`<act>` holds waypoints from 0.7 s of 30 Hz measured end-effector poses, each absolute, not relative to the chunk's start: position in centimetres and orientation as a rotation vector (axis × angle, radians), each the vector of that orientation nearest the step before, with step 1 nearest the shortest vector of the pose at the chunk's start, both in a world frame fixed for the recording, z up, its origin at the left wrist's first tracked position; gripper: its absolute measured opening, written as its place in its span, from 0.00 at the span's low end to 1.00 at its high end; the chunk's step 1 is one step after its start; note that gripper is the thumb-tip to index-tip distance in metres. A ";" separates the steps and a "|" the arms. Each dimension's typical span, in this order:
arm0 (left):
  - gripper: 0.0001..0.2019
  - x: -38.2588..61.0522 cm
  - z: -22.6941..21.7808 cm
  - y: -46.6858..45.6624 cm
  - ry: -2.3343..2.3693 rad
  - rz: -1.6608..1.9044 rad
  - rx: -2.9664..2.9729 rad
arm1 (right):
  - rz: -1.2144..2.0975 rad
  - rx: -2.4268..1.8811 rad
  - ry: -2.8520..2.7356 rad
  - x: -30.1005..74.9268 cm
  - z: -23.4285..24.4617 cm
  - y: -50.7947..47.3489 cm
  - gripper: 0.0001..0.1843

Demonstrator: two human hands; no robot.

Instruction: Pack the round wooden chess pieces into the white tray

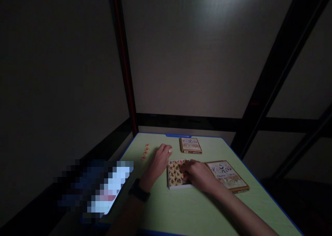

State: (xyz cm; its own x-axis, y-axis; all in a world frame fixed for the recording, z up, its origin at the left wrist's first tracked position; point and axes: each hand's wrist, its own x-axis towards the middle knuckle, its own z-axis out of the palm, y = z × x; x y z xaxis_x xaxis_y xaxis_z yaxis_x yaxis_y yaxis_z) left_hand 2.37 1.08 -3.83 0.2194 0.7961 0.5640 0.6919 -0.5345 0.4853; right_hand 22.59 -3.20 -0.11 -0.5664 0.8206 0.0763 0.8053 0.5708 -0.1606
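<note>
An open white box (181,186) of round Chinese chess pieces (178,176) lies on the green table in the head view. My right hand (195,172) reaches over the box's right side with its fingers curled down among the pieces; what its fingertips grip is hidden. Just above the box's left corner, my left hand (161,159) is closed on a pale chess piece (170,150). Several pieces with red characters (145,153) form a short slanting row on the table, left of my left hand.
A printed box lid (228,175) lies right of the open box, partly behind my right arm. A closed Chinese chess box (191,144) sits farther back. At the table's left edge is a bright, pixelated screen (114,187). Walls stand behind the green table (166,210).
</note>
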 end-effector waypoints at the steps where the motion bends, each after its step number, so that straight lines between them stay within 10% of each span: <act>1: 0.10 2.5 -3.7 1.1 1.427 1.216 2.320 | 0.171 -1.372 -2.644 22.7 -0.3 -3.1 0.08; 10: 0.19 4.7 -3.3 0.5 1.148 1.183 1.805 | 0.170 -1.110 -2.329 23.3 -2.0 -2.2 0.23; 21: 0.20 4.7 -3.7 0.8 0.910 1.018 1.456 | 0.076 -0.894 -2.393 23.8 -1.7 -1.8 0.16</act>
State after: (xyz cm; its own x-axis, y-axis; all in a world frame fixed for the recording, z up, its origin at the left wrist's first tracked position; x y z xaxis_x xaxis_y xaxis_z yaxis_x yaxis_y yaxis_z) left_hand 4.70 0.76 -3.66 0.3392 0.9343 0.1098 0.0051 -0.1186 0.9929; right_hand 23.82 -1.81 -1.72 -0.6090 0.6171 0.4984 0.5842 0.7739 -0.2444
